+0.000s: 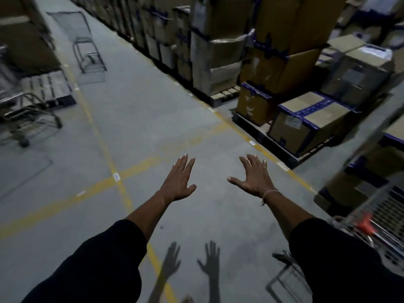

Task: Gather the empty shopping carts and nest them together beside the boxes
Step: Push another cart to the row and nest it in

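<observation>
My left hand [178, 179] and my right hand [253, 177] are stretched out over the grey floor, palms down, fingers spread, holding nothing. An empty wire shopping cart [84, 43] stands far up the aisle at the upper left. Another cart [24, 114] sits at the left edge, partly cut off. A third cart [376, 224] with a red part on its handle is at my lower right, next to stacked cardboard boxes [310, 125] on a pallet, partly hidden by my right sleeve.
Tall stacks of brown boxes [220, 47] on pallets line the right side of the aisle. More boxes and a low pallet [47, 87] stand on the left. Yellow lines [122, 189] cross the concrete floor between them.
</observation>
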{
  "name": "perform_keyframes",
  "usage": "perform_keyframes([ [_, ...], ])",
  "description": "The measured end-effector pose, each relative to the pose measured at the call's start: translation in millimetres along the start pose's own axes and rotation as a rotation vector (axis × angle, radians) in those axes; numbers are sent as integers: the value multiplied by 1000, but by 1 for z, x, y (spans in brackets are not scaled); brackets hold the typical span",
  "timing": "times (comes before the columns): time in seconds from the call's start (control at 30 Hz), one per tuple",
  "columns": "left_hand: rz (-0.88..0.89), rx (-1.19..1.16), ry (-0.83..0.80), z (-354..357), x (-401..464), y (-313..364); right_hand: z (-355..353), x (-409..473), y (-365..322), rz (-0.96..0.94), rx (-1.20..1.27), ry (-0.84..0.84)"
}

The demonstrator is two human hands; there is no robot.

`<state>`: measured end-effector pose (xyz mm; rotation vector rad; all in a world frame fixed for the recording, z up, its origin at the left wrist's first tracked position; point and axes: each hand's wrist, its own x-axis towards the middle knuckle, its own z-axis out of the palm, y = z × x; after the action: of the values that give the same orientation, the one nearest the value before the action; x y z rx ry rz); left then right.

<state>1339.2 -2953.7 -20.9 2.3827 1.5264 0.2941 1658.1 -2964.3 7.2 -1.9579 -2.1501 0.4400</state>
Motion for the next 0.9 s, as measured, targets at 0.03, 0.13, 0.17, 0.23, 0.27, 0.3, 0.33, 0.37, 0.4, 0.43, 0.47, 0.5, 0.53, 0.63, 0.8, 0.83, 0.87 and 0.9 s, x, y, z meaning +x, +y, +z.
perform_keyframes([
  [0.03,-21,-2,8,-7,-4,-19,6,14,-17,-19,3,-2],
  [0.13,-95,-10,33,-26,-19,-71,25,52,-66,-81,4,-25],
  [0.17,-125,-5,41,-32,-24,-88,31,64,-81,-107,4,-38],
  [0.23,-185,0,58,-43,-33,-121,43,88,-110,-158,-1,-63],
  [0.27,-210,1,68,-47,-37,-135,48,100,-123,-182,-3,-75],
  [0.3,-233,1,76,-51,-41,-149,53,112,-135,-204,-3,-87],
  [0.33,-254,3,81,-55,-44,-162,58,124,-147,-225,-2,-97],
  [0.37,-274,5,85,-59,-47,-175,63,137,-159,-246,-1,-106],
  [0.4,-296,8,88,-63,-49,-189,69,150,-170,-267,-3,-115],
  [0.43,-318,13,91,-66,-49,-203,74,165,-181,-286,-5,-124],
  [0.47,-341,19,94,-70,-49,-216,79,179,-191,-302,-6,-131],
  [0.5,-364,30,99,-74,-48,-230,84,195,-201,-318,-2,-137],
  [0.53,-385,41,102,-78,-45,-243,88,211,-210,-331,3,-141],
  [0.63,-438,39,115,-94,-31,-285,100,264,-239,-374,12,-160],
  [0.8,-538,51,135,-136,5,-356,112,367,-295,-440,0,-203],
  [0.83,-554,55,137,-145,11,-370,113,388,-308,-452,-9,-212],
  [0.87,-568,60,143,-155,17,-384,114,408,-321,-464,-14,-215],
  [0.9,-580,67,153,-165,23,-400,115,429,-336,-478,-16,-214],
])
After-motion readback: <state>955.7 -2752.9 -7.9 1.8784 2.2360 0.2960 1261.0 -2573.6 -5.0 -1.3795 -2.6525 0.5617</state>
